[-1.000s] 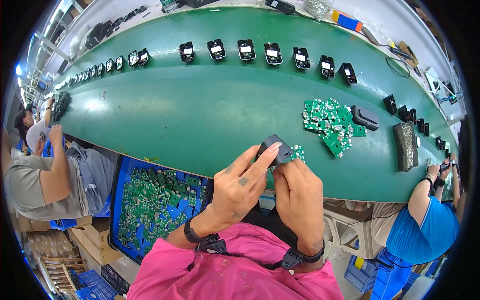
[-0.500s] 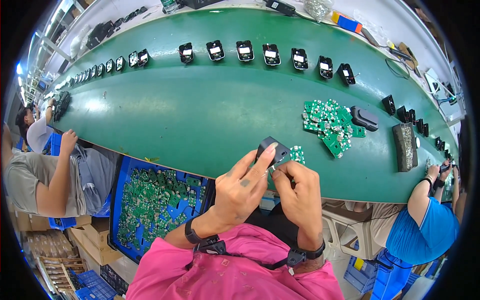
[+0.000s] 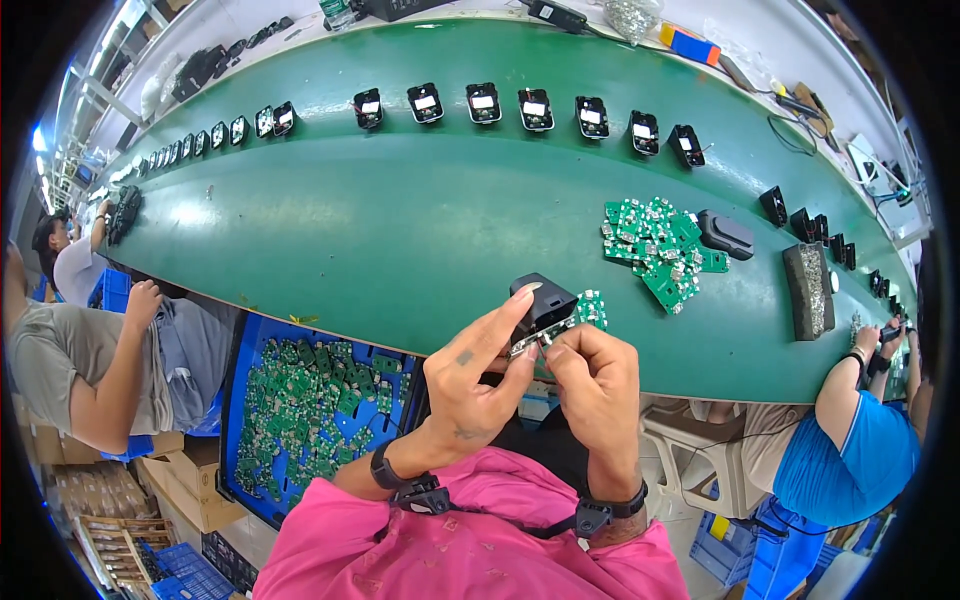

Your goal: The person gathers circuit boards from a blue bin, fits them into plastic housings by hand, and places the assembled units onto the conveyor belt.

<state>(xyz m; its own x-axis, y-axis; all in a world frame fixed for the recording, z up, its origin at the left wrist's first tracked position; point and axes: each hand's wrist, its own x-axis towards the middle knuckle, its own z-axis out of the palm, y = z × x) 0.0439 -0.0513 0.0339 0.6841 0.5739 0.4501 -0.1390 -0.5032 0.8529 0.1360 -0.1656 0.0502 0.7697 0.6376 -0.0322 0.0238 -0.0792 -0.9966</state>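
A black plastic housing (image 3: 541,302) is tilted above the bench's near edge, gripped by my left hand (image 3: 474,372) between thumb and fingers. Its lower side shows an opening with a light metallic edge. My right hand (image 3: 597,380) pinches at that edge, its thumb and forefinger closed on a small light piece too small to name. Just behind the right fingers lies a green circuit board (image 3: 591,308). Further right is a loose pile of green circuit boards (image 3: 655,245), with a closed black case (image 3: 726,234) beside it.
A row of open black housings (image 3: 484,104) runs along the green bench (image 3: 400,220). A dark foam-like block (image 3: 808,290) stands at the right. Below the near edge, a blue tray (image 3: 240,400) holds many boards. Co-workers sit at left (image 3: 90,370) and right (image 3: 850,450).
The housing has tipped in my left hand, so its open side now shows. My right hand stays close beside it, its fingers at the opening's edge.
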